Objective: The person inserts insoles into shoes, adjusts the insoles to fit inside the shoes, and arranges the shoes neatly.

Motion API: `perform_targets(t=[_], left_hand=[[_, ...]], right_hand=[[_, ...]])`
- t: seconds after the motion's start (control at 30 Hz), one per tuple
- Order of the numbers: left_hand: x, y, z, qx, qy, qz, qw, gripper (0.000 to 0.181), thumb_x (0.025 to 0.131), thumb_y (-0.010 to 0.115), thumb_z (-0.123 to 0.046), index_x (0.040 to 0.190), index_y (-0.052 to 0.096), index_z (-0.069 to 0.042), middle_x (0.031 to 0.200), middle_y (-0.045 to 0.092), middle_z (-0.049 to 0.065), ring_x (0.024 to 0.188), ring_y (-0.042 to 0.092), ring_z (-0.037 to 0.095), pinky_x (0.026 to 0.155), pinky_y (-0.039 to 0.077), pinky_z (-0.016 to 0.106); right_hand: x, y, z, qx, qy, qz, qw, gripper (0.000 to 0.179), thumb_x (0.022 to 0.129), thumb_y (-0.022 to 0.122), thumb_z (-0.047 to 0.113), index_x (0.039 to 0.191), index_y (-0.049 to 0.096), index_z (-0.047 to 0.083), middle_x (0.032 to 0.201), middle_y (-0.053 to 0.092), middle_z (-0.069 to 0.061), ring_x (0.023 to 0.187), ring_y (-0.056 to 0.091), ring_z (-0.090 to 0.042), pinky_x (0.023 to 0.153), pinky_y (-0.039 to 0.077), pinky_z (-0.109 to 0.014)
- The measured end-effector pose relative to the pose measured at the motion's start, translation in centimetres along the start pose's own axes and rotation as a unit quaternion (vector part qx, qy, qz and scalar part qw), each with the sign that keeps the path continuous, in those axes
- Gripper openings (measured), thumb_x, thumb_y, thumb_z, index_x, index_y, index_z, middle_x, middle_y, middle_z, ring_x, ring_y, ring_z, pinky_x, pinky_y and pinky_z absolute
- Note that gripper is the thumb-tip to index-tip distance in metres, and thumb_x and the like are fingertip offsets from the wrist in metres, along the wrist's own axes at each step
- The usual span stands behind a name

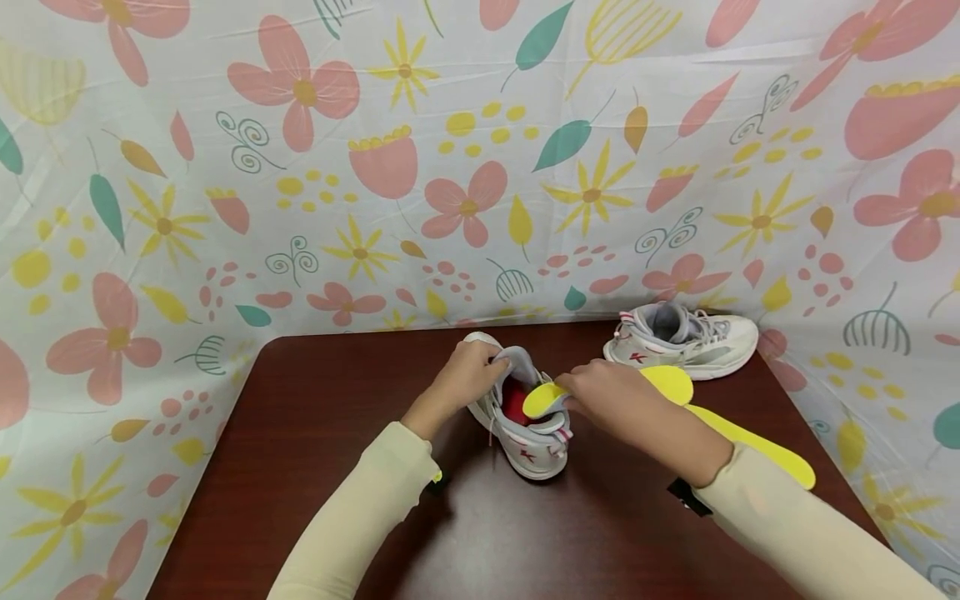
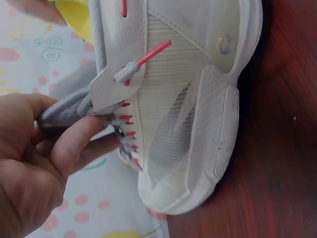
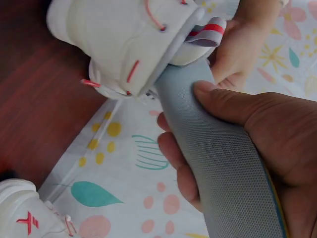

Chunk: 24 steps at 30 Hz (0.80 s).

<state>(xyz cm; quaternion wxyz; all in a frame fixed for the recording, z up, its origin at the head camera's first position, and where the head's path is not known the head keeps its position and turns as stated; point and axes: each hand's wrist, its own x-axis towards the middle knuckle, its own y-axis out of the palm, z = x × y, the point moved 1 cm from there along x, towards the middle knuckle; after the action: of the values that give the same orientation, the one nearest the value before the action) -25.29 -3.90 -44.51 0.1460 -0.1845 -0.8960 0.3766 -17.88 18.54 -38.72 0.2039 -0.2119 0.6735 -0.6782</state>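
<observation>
A white shoe (image 1: pixel 528 457) with red marks on its heel stands on the table, and red shows inside its opening. My left hand (image 1: pixel 459 373) pinches the shoe's grey tongue (image 2: pixel 67 106) between thumb and fingers, beside the loosened lace (image 2: pixel 126 73). From the right, my right hand (image 1: pixel 609 396) grips an insole (image 1: pixel 545 400), yellow on one face and grey mesh on the other. The insole's front end is at the shoe's opening; in the right wrist view its grey underside (image 3: pixel 213 144) runs back through my palm. How deep the tip reaches is hidden.
A second white shoe (image 1: pixel 693 340) stands at the table's back right corner. Another yellow insole (image 1: pixel 765 450) lies on the dark wooden table (image 1: pixel 315 442) under my right forearm. A flower-printed cloth (image 1: pixel 465 167) hangs behind the table.
</observation>
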Motion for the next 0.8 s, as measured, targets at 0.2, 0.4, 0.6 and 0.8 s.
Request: perform_targets(t=[0.2,0.4,0.6,0.8], left_hand=[[-0.8,0.5,-1.0,-0.007,-0.031,-0.024,0.9992,0.051,0.103,0.058,-0.015,0.059,0.034,-0.016,0.053,0.028,-0.006,0.045,0.025,0.007,0.046,0.024,0.021],[-1.4,1.0,-1.8,-0.031,-0.067,-0.001,0.9973,0.048,0.107,0.053,-0.019,0.063,0.036,-0.016,0.051,0.032,-0.004,0.040,0.026,0.008,0.042,0.027,0.022],[-1.4,1.2,-2.1,-0.022,-0.074,-0.006,0.9970,0.044,0.108,0.053,-0.019,0.065,0.042,-0.016,0.053,0.036,-0.003,0.040,0.032,0.009,0.042,0.030,0.022],[-1.2,1.2,-2.1,-0.001,-0.074,-0.016,0.9971,0.045,0.107,0.055,-0.018,0.065,0.041,-0.016,0.054,0.038,-0.003,0.042,0.038,0.009,0.043,0.031,0.021]], right_hand=[[1.8,0.2,0.5,-0.017,0.000,0.031,0.9994,0.010,0.090,0.080,0.020,0.090,0.074,0.012,0.076,0.068,0.001,0.073,0.063,-0.020,0.064,0.056,-0.035],[3.4,1.9,1.3,-0.020,0.011,0.035,0.9991,0.019,0.093,0.078,0.023,0.080,0.071,0.011,0.075,0.063,-0.003,0.069,0.062,-0.020,0.059,0.054,-0.033],[4.5,4.1,2.5,-0.086,0.007,-0.014,0.9961,0.016,0.095,0.076,0.017,0.083,0.076,0.006,0.082,0.060,-0.012,0.069,0.059,-0.025,0.057,0.058,-0.034],[5.6,4.8,3.5,-0.077,0.043,-0.025,0.9958,0.020,0.092,0.080,0.025,0.093,0.075,0.005,0.085,0.061,-0.014,0.074,0.062,-0.029,0.060,0.059,-0.042]])
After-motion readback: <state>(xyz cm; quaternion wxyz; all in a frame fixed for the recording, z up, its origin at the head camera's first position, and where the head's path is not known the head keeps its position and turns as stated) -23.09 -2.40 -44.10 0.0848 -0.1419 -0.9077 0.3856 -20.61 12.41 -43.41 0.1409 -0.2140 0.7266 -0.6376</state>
